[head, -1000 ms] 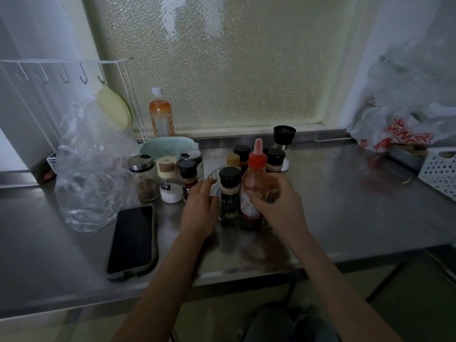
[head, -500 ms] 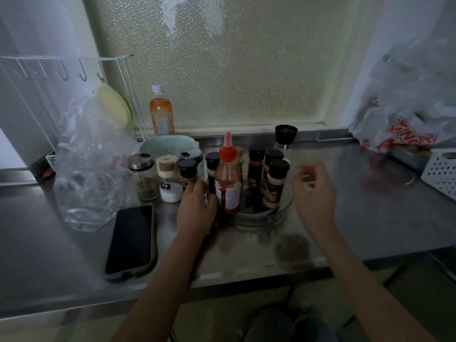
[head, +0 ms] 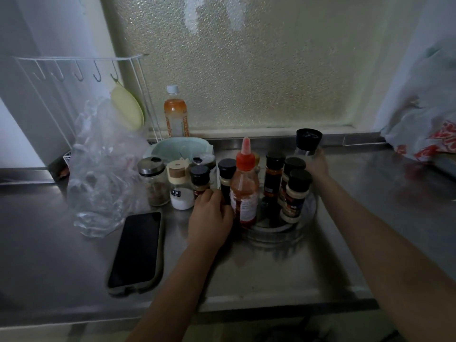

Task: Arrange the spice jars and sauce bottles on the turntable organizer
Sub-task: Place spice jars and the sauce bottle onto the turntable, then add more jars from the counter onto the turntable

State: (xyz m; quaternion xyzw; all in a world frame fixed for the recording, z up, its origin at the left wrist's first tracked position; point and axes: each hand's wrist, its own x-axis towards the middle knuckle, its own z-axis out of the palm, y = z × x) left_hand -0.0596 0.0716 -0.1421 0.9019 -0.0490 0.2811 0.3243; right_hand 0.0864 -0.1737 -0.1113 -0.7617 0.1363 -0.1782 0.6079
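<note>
The right hand (head: 317,164) is clenched around the clear body of a black-capped grinder (head: 307,144), which stands on the counter (head: 370,218) just behind and to the right of the clear turntable organizer (head: 278,233). The left hand (head: 209,218) rests curled against the turntable's left edge, fingertips touching a dark black-capped jar (head: 225,181); whether it actually grasps anything I cannot tell.

The grinder looks like rigid clear plastic or glass with a wide head: top-heavy, smooth, likely a little slick. Holding low on the body, as the grip does, seems right; lifting by the cap might loosen it. The red-capped sauce bottle (head: 244,191), just right of the left grip, looks soft-walled and would squeeze, so it wants a light hold at the shoulder.

Counted on the turntable: one sauce bottle and at least four black-capped spice jars, with one more cap half hidden behind the bottle. Left of the left grip, off the turntable, stand a steel-lidded glass jar (head: 153,181), a beige-lidded salt jar (head: 179,186), a small black-capped jar (head: 199,178) and another partly hidden behind it.
</note>
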